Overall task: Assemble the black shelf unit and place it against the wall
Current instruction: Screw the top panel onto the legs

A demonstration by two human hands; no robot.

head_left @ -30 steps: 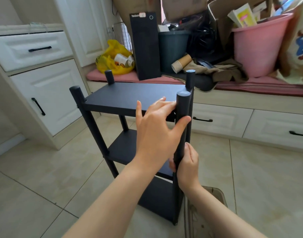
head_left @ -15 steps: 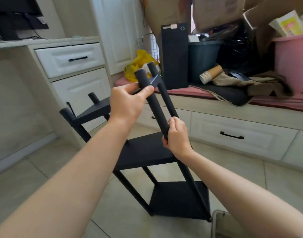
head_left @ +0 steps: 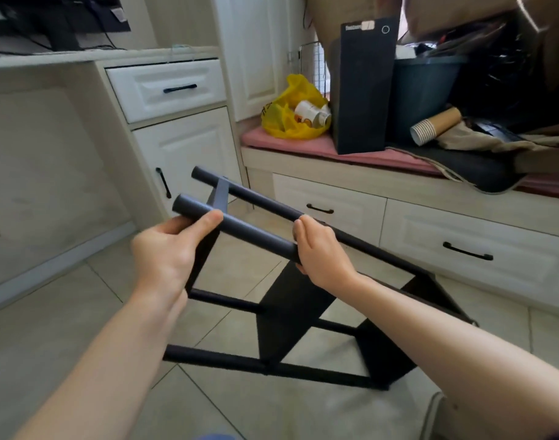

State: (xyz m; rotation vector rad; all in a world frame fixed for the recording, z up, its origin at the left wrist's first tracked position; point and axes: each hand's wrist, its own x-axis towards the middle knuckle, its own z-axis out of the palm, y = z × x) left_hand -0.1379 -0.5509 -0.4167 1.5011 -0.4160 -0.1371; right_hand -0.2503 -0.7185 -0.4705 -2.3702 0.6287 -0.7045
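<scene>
The black shelf unit (head_left: 290, 315) lies tipped far over to the left above the tiled floor, its round posts running almost level and its boards standing on edge. My left hand (head_left: 173, 252) grips the near upper post close to its free end, thumb over the top. My right hand (head_left: 319, 252) grips the same post further along, by the middle board. The top board (head_left: 219, 193) shows edge-on between the two upper posts. Part of the lower posts is hidden behind my forearms.
White cabinet with a drawer and door (head_left: 183, 144) stands at left. A window bench with drawers (head_left: 398, 217) runs behind, carrying a yellow bag (head_left: 287, 115), a tall black box (head_left: 363, 87), a dark bin (head_left: 427, 87) and paper cups (head_left: 433, 125). Tiled floor (head_left: 65, 328) lies below.
The shelf unit has gone from upright to tipped nearly onto its side, leaning left. Both hands stayed on the near post and turned with it, and the view swung left.
</scene>
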